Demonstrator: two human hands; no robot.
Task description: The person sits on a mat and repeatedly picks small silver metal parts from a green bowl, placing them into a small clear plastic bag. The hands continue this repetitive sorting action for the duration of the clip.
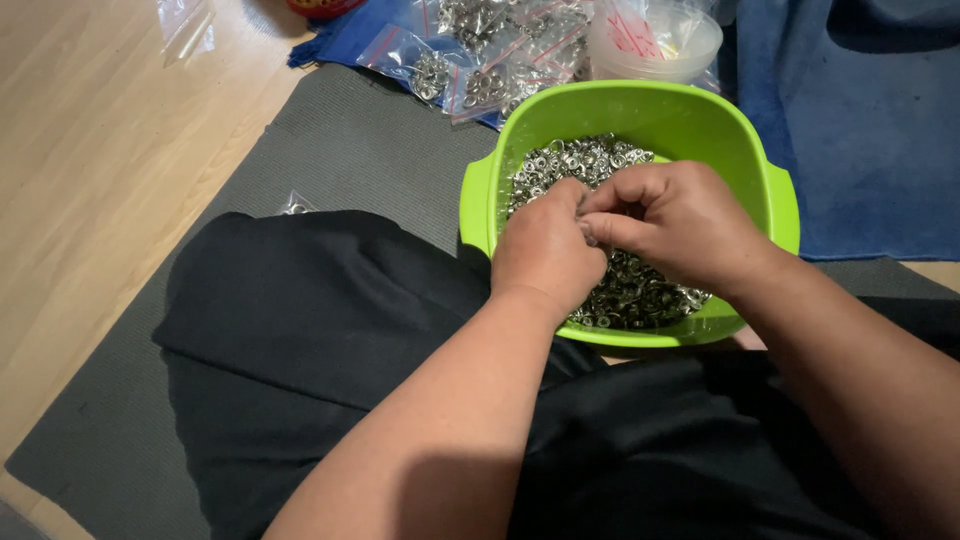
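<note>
Item: green plastic bowl [660, 110], resting between the seated person's knees on a grey mat [340, 150], filled with small silver metal eyelets [575, 160].

Hands: left hand [545, 250] and right hand [675, 225] meet above the bowl, fingers curled and pinched together at their tips, seemingly on one or two eyelets; the pieces themselves are hidden.

Step, as judged: joining or sorting single eyelets. Next calls for a fine fingertip pinch.

Also present: zip bags of eyelets [470, 70] on a blue cloth [870, 150], a clear tub [655, 40] cut off at top, a wooden floor [90, 150].
</note>
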